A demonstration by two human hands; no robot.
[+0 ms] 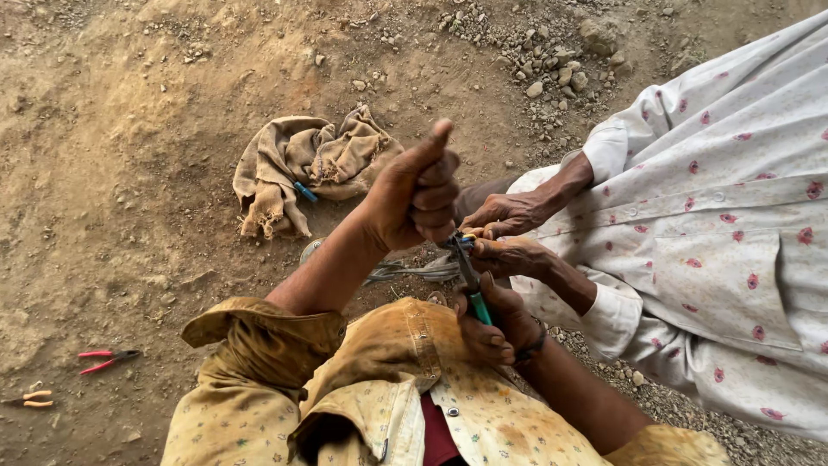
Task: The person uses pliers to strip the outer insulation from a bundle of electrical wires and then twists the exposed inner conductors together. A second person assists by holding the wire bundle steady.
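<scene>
- The left hand (414,194) was a closed fist, thumb up, just above the plier tips.
- The right hand (493,324) gripped green-handled pliers (470,280), slim dark metal, biting at something small.
- A co-worker's hands (509,233) pinched that spot too.
- A crumpled burlap cloth (302,164) and red-handled pliers (103,358) lay on gritty dirt.

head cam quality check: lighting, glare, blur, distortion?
Head view: soft, even daylight, no glare, only faint shadows on the dirt ground. Left hand, right hand and green-handled tool are fairly sharp; red pliers are small at the edge. Wide-angle stretch enlarges the patterned shirt.
</scene>
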